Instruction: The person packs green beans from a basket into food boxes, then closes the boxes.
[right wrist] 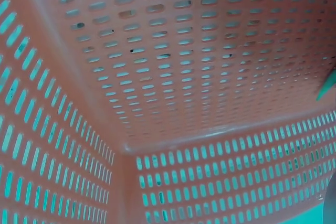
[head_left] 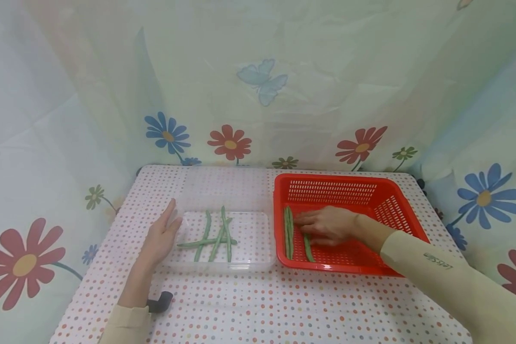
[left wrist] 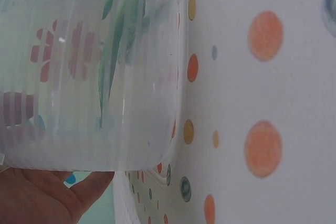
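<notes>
My left hand (head_left: pixel 160 239) rests its extended fingers against the left side of a clear plastic box (head_left: pixel 266 239). In the left wrist view, the fingers (left wrist: pixel 94 188) show just beyond the box wall. Several green beans (head_left: pixel 228 229) lie crossed over one another inside the box. Reaching into a red basket (head_left: pixel 348 179), my right hand (head_left: pixel 333 224) pinches one green bean (head_left: pixel 308 248), whose upper part is hidden under the fingers. Two more beans (head_left: pixel 289 234) lie side by side along the basket's left wall. The right wrist view shows mostly the perforated basket and a green bean tip (right wrist: pixel 326 85).
Both containers stand side by side on a table with a dotted cloth (head_left: pixel 258 310). A clear lid-like panel (head_left: pixel 228 186) stands behind the box. Flowered sheeting (head_left: pixel 258 129) encloses the table at the back and sides. A black object (head_left: pixel 161 302) shows beside the left wrist.
</notes>
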Demonstrator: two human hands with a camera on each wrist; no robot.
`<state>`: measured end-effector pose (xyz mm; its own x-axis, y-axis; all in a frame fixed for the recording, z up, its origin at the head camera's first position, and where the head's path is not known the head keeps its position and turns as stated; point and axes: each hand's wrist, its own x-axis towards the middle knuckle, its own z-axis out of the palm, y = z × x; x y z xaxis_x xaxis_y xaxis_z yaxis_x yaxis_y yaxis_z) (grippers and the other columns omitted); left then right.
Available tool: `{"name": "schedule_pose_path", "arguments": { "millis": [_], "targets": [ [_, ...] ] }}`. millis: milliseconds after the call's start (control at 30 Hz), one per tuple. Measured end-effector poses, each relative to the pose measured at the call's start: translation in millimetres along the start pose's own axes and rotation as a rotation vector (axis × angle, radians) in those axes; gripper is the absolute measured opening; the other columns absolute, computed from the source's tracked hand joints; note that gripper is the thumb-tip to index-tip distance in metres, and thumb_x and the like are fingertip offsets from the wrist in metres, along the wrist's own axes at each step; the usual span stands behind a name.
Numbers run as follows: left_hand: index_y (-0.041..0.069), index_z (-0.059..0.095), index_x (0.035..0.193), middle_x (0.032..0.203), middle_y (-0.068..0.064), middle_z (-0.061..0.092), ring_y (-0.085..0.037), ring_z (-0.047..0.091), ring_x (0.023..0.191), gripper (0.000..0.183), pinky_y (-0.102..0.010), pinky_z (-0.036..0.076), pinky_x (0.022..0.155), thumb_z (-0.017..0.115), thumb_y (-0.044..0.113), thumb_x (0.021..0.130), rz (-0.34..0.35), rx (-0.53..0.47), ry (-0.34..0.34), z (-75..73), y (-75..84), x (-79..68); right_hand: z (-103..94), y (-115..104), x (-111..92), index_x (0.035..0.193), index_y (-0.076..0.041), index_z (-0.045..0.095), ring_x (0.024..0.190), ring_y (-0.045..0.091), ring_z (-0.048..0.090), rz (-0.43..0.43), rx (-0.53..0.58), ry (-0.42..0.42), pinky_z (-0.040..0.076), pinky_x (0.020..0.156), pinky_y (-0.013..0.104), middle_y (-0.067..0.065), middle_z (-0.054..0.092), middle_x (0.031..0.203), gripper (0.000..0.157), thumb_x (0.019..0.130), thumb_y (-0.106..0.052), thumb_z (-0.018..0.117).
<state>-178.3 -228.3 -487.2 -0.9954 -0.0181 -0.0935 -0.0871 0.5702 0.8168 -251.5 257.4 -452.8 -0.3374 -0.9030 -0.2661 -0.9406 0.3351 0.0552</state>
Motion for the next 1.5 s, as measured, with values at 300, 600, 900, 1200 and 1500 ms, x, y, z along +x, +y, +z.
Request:
{"name": "schedule_pose_path", "arguments": {
  "millis": [300,600,900,1200,1500],
  "targets": [
    [0.039,0.007,0.167,0.176,-0.002,0.012,-0.034,0.014,0.162,0.062,-0.06,0.013,0.132,0.037,0.042,0.113,-0.002,-0.004,-0.005,-1.2,-0.6,-0.4,-2.0,-1,3,0.132,-0.018,0.068,0.116,0.017,0.062,0.028,0.086,0.035,0.063,0.096,0.038,0.001,0.069,0.129,0.042,0.1,-0.046,0.067],
    [0.039,0.007,0.167,0.176,-0.003,0.012,-0.034,0.014,0.162,0.063,-0.059,0.012,0.132,0.036,0.045,0.112,-0.013,-0.009,-0.007,0.7,-0.1,0.4,-1.4,-2,5,0.123,-0.022,0.068,0.113,0.015,0.064,0.091,0.12,0.094,0.063,0.098,0.037,-0.004,0.072,0.123,0.035,0.099,-0.048,0.069],
    [0.04,0.006,0.167,0.176,-0.003,0.012,-0.034,0.015,0.162,0.062,-0.058,0.012,0.132,0.036,0.043,0.113,-0.009,-0.006,-0.01,0.2,1.2,-0.3,-3.8,2,4,0.122,-0.012,0.074,0.131,0.03,0.064,-0.06,-0.112,0.382,0.063,0.094,0.042,0.009,0.071,0.136,0.043,0.085,-0.031,0.087],
    [0.041,0.006,0.166,0.176,-0.002,0.012,-0.033,0.014,0.162,0.062,-0.059,0.012,0.132,0.036,0.043,0.113,-0.006,0.0,-0.01,0.1,-0.4,0.3,-6.0,-2,8,0.122,-0.02,0.074,0.119,0.02,0.069,0.002,-0.045,0.249,0.064,0.095,0.038,0.0,0.075,0.125,0.036,0.094,-0.042,0.077],
    [0.035,0.007,0.168,0.176,-0.003,0.012,-0.034,0.016,0.162,0.064,-0.06,0.014,0.131,0.036,0.045,0.112,0.012,-0.01,-0.006,1.0,-1.7,0.6,-3.9,-2,13,0.133,-0.02,0.071,0.106,0.013,0.067,-0.069,0.0,0.159,0.062,0.093,0.032,-0.004,0.076,0.119,0.043,0.1,-0.048,0.066]
  ]
}}
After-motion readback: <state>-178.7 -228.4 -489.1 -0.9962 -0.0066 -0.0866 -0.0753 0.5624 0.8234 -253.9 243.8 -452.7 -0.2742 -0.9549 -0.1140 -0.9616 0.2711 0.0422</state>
